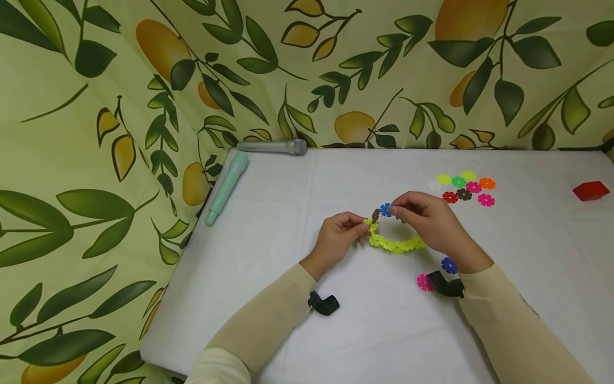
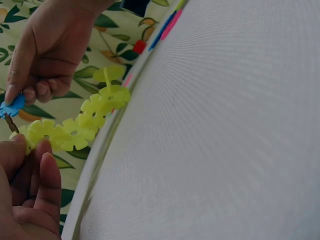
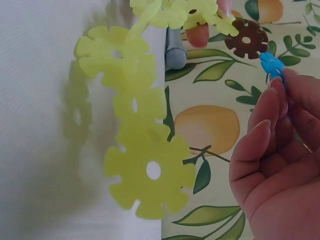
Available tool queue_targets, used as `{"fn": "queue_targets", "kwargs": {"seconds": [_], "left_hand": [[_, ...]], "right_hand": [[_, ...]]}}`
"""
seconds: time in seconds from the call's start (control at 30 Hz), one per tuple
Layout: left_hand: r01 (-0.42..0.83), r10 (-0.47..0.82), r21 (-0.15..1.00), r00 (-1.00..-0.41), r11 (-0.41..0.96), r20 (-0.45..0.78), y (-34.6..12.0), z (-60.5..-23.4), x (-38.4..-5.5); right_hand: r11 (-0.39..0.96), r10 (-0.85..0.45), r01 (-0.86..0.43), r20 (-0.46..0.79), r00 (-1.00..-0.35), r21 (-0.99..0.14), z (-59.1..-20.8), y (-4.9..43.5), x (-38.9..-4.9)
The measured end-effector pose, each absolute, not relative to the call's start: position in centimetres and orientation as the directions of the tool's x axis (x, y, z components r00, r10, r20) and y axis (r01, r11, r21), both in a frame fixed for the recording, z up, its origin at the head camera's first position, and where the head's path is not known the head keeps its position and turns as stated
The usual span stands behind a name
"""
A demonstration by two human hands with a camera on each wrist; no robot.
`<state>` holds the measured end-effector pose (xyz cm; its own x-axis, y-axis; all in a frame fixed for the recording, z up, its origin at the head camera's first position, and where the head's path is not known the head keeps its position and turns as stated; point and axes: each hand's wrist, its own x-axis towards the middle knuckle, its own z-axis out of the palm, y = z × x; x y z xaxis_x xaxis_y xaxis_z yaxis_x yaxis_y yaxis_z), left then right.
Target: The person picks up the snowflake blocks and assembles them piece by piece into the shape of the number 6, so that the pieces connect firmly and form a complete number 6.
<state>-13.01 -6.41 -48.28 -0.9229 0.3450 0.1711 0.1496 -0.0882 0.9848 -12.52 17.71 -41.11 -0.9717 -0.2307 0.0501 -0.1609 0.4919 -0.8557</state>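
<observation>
A curved chain of yellow notched plastic discs [image 1: 397, 246] hangs between the two hands over the white table. My left hand [image 1: 338, 237] pinches the chain near one end, where a brown disc [image 3: 246, 39] joins the yellow ones. My right hand [image 1: 427, 221] pinches a blue disc [image 1: 386, 209] between thumb and fingertips. In the right wrist view the blue disc meets the brown disc's edge, the two set at an angle. From there the yellow discs [image 3: 150, 170] trail down to a free end, slotted into one another.
Several loose discs [image 1: 463, 194] in mixed colours lie at the back right. A pink disc [image 1: 424, 282] and a dark blue disc [image 1: 449, 265] lie by the right wrist. A red block [image 1: 591, 190] stands far right. A mint microphone [image 1: 227, 188] and a grey microphone [image 1: 273, 146] lie back left.
</observation>
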Motion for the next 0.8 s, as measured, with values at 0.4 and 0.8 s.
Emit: {"fn": "queue_targets", "kwargs": {"seconds": [0.4, 0.8], "left_hand": [[0.190, 0.372, 0.979, -0.906, -0.070, 0.202, -6.48, -48.12, -12.86], [0.187, 0.346, 0.979, -0.916, -0.084, 0.205, -6.33, -47.96, -12.61]], "right_hand": [[0.486, -0.273, -0.216, 0.088, -0.958, -0.847, -40.90, 17.87, -12.68], [0.481, -0.336, -0.318, 0.163, -0.928, -0.817, -40.77, 17.93, -12.67]]}}
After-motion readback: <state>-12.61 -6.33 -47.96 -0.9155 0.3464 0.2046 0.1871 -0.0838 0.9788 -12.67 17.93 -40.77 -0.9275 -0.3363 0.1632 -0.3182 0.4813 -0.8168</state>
